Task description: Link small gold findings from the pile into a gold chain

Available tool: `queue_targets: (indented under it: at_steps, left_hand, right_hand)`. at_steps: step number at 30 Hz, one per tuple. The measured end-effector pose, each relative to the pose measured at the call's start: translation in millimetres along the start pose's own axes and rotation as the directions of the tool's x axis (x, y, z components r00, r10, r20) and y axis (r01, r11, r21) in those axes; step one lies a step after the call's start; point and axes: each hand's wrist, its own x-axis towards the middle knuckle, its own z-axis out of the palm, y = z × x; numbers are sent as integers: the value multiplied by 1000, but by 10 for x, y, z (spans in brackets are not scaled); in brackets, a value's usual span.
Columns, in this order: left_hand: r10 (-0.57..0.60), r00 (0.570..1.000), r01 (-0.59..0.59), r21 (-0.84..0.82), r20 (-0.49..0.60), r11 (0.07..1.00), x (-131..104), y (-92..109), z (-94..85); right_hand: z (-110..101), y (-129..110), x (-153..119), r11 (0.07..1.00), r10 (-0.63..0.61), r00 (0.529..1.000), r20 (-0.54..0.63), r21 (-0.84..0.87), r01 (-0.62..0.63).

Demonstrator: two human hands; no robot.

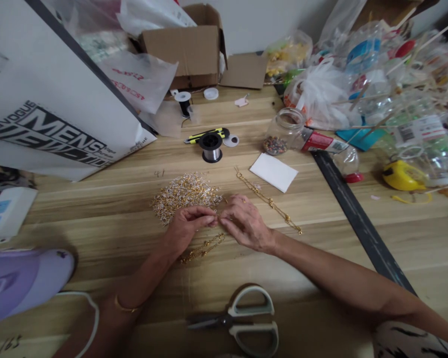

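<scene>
My left hand (192,223) and my right hand (246,221) meet fingertip to fingertip just above the wooden table. Thumb and fingers are pinched together on both, and whatever they hold is too small to make out. Behind the left fingers spreads a pile of gold and clear beads (184,195). A gold chain (271,201) lies stretched out beyond my right hand. Another gold chain (201,250) rests bunched on the table below my left hand, close to the wrist.
Scissors (231,320) with pale handles lie nearest me, blades pointing left. Further back stand a spool of wire (211,147), a folded white paper (274,172) and a jar of beads (283,132). A purple iron (26,278) is at left; plastic bottles (381,94) crowd the right.
</scene>
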Motion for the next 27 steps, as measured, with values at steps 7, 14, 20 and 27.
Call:
queue_targets:
  at_steps: [7,14,20,27]
  left_hand:
    - [62,998,-60,74,-23,995,-22,-4,-2]
    - [184,983,-178,192,-13,965,-47,15,8]
    - [261,965,-253,242,2,937,-54,-8,-1]
    - [381,924,-372,301,28,878,-65,-38,0]
  right_hand:
    - [-1,3,3,1000,5,1000,9,-4,-5]
    - [-7,-7,10,1000,13,1000,12,-23,-13]
    - [-1,-7,13,999,15,1000,3,-40,-15]
    - [2,-10,20,999,20,1000,2,-49,-20]
